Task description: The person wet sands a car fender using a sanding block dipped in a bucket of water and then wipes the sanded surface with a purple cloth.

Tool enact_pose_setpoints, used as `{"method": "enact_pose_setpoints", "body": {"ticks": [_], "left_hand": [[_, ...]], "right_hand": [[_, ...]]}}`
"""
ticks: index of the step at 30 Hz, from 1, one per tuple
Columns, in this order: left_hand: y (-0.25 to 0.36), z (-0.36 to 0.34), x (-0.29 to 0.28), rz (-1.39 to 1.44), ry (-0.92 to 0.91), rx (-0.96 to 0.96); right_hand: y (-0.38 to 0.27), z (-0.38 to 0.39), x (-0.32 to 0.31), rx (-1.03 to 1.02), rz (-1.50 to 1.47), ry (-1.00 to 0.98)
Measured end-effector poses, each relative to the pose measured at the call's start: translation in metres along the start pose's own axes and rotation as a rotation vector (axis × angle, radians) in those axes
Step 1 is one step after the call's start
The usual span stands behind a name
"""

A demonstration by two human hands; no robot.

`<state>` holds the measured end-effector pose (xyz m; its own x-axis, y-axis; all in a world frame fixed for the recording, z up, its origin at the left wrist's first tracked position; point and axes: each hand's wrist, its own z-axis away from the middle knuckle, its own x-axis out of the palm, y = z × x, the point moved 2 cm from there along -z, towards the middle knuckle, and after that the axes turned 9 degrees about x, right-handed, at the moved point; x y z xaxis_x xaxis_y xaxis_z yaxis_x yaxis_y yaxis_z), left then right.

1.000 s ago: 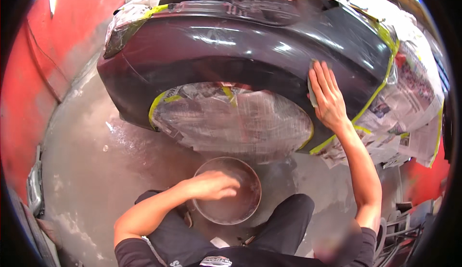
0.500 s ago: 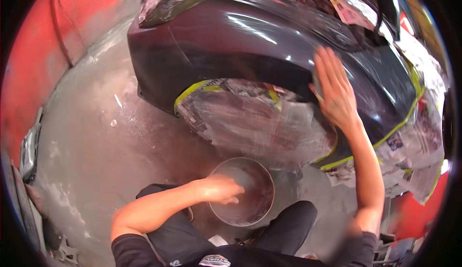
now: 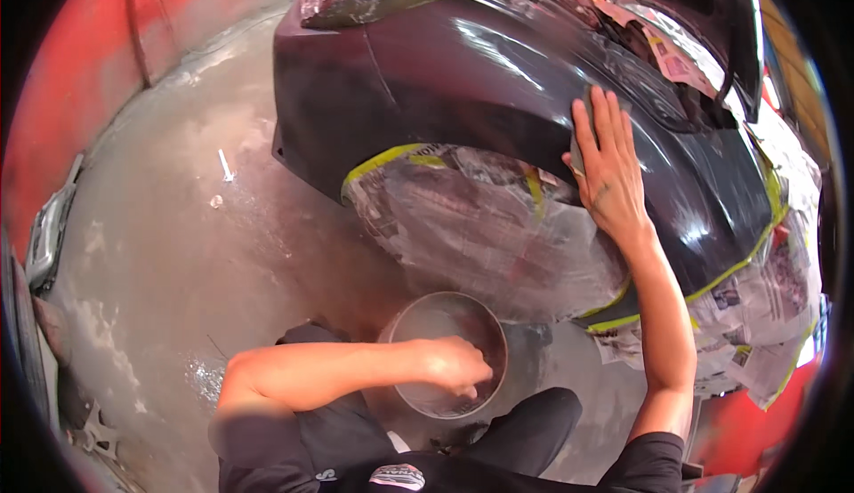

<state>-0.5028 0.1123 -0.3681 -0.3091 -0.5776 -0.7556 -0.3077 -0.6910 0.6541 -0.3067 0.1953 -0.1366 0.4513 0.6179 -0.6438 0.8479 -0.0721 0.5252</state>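
Plainly, the relation that matters here is between the right hand (image 3: 612,168) and the dark fender (image 3: 480,84): the fingers lie flat on the curved skin just above the right end of the wheel arch, pointing away from the person and slightly to the left. Beneath them is a thin grey-green pad (image 3: 577,160), showing as a strip along the hand's left side, where the thumb lies near its edge. Most of the pad is hidden, but that strip runs roughly lengthwise with the fingers, across the band of metal between the arch and the fender's upper edge. The right fingers are straight and close together, keeping the pad trapped against the panel rather than curling around it. The fender extends mainly to the left of this hand, its long curve bending around the masking sheet (image 3: 498,226) that covers the wheel opening, with yellow tape (image 3: 382,162) along part of the border. Clearly, the right hand is the nearer one, touching the work through the pad. The left hand (image 3: 458,366) is well apart from the panel, over the round basin (image 3: 429,320) near the person's knees. Its fingers are bent and point down to the right; whether they grasp anything cannot be told, since their undersides are hidden.
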Motion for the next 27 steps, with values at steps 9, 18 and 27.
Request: {"method": "enact_pose_setpoints", "body": {"ticks": [9, 18, 27], "left_hand": [[-0.019, -0.006, 0.029, -0.072, 0.154, 0.052], [0.025, 0.037, 0.004, -0.03, 0.126, 0.09], [-0.008, 0.04, 0.011, -0.134, 0.144, -0.121]], "right_hand": [[-0.102, -0.146, 0.075, -0.195, 0.03, 0.076], [-0.054, -0.073, 0.028, -0.166, -0.004, 0.087], [-0.064, -0.048, 0.022, -0.25, -0.099, 0.008]]}}
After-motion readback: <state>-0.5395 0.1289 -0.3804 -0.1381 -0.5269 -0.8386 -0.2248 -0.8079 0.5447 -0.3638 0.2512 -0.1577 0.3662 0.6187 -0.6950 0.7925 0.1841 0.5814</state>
